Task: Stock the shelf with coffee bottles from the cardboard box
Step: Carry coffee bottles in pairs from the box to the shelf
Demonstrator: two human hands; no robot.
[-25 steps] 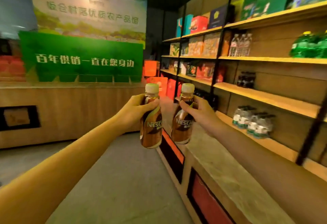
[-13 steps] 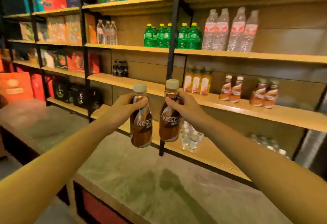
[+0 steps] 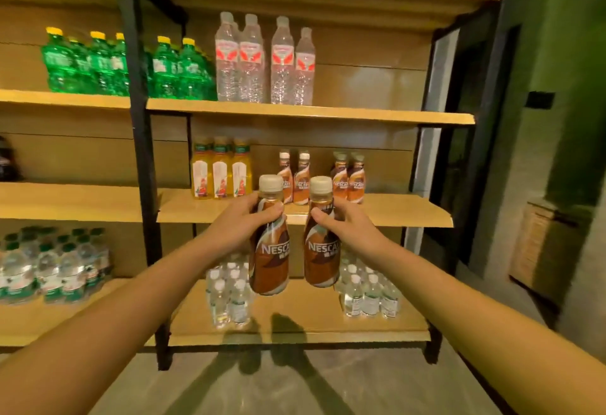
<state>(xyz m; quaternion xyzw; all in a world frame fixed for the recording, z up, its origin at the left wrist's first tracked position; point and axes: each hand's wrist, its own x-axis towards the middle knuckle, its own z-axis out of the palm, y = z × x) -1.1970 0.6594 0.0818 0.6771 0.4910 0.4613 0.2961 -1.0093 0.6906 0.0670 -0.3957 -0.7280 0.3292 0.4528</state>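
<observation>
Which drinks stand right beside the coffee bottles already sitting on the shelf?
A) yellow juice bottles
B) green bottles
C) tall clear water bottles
A: the yellow juice bottles stand on the same shelf as the coffee bottles, just to their left.

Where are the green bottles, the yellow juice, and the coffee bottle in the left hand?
Green bottles (image 3: 61, 62): head view, leftmost bottle's label.
Yellow juice (image 3: 221, 175): head view, middle bottle's label.
Coffee bottle (image 3: 269, 250) in the left hand (image 3: 236, 226): head view, brown label.
</observation>
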